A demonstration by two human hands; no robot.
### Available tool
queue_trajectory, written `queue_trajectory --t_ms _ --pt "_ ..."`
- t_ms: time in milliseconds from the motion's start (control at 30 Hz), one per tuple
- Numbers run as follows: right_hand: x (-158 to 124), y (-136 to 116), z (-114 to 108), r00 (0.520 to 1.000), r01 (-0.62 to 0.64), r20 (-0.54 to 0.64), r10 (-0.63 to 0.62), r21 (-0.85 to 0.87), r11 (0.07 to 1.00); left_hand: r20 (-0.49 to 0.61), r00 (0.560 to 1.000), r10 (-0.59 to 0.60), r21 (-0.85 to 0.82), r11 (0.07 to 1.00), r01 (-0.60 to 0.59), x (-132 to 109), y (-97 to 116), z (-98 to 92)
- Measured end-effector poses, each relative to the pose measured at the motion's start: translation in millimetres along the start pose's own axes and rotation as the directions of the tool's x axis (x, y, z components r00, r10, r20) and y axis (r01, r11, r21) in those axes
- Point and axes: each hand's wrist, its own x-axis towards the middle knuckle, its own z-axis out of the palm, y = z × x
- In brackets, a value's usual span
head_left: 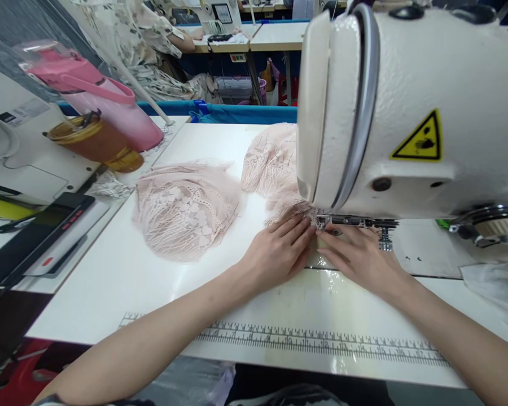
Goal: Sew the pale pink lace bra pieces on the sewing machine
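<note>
A white sewing machine (pixel 406 101) fills the upper right, its presser foot area and small metal parts low over the table. Pale pink lace fabric (pixel 273 163) runs back from the needle area, partly hidden behind the machine head. On its near edge my left hand (pixel 281 245) lies flat, fingers stretched out and pressing the lace. My right hand (pixel 359 251) is on the other side of the needle area, fingers extended and partly hidden under the metal attachment; its fingertips are at the lace edge. Further left lies a separate pink lace piece (pixel 186 211), touched by neither hand.
A printed ruler scale (pixel 305 340) runs along the table's front. At left stand a pink bottle (pixel 105 101), an amber cup (pixel 97 141) and a black control panel (pixel 38 237). White cloth (pixel 497 287) lies at right. Another person's arm (pixel 181 40) shows at a table behind.
</note>
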Motion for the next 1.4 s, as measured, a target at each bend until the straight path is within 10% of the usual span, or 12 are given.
queue_trajectory --t_ms 833,1133,1400 --pt "3.2 8.7 2.6 0.999 -0.045 0.008 0.045 0.009 0.999 0.063 0.998 -0.028 -0.014 0.999 0.029 3.3 -2.3 2.2" --pt "4.3 16.8 7.4 0.951 -0.308 0.095 0.293 0.258 0.916 0.161 0.976 -0.148 0.022 0.989 0.147 3.0 3.1 -7.2" --pt "-1.6 20.2 14.9 0.922 -0.372 0.031 0.386 0.348 0.861 0.050 0.958 -0.283 -0.122 0.950 0.287 54.4 -39.8 6.2"
